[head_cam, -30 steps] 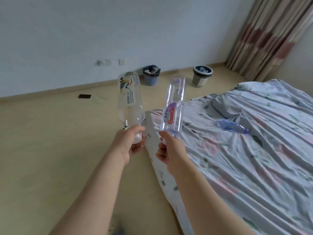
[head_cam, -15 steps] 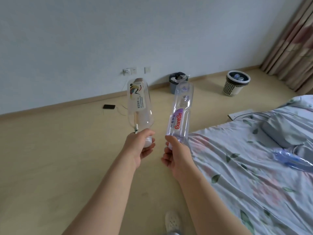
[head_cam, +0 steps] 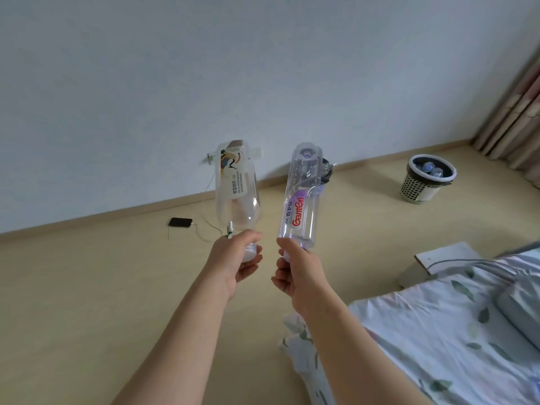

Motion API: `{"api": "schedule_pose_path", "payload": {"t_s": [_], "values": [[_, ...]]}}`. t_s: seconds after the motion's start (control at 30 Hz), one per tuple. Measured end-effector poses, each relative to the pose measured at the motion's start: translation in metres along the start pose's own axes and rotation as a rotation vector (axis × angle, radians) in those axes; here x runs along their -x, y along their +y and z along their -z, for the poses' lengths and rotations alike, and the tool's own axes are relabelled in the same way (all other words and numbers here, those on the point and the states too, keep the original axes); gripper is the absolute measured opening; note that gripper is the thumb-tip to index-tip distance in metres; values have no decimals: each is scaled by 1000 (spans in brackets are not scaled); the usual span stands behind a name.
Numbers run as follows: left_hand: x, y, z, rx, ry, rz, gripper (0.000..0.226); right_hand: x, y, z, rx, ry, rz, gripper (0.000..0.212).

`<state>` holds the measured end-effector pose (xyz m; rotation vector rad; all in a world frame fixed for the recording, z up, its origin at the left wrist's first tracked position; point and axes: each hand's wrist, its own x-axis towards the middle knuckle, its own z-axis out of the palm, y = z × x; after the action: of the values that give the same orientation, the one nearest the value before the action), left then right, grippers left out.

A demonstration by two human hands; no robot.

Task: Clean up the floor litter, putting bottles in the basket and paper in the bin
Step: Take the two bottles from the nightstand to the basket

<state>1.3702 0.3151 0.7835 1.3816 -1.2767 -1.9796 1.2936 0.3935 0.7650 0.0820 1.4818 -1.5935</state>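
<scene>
Bottles are already seen in the basket [head_cam: 416, 189] at two o'clock, but the bird bottle [head_cam: 233, 194] is gripped by its neck in the left hand [head_cam: 235, 260] and the red-letter bottle [head_cam: 301, 206] in the right hand [head_cam: 295, 270], both yet to be dropped in.

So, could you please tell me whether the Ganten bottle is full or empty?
Empty: the Ganten bottle, held base-up by the right hand, shows no liquid inside.
</scene>
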Motion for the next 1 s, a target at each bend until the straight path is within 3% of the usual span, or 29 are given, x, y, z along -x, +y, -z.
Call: {"api": "schedule_pose_path", "payload": {"t_s": [0.6, 0.87, 1.0], "values": [[-332, 166, -91, -243, -163, -18, 21, -285, -165, -101, -158, 218, 14, 15], [-422, 186, -164, -369, -272, 91, 32, -373, -221, -79, -259, 344, -27, 17], [-461, 196, -227, -432, -323, 101, 27, -415, -257, -49, -296, 364, -11, 15]]}}
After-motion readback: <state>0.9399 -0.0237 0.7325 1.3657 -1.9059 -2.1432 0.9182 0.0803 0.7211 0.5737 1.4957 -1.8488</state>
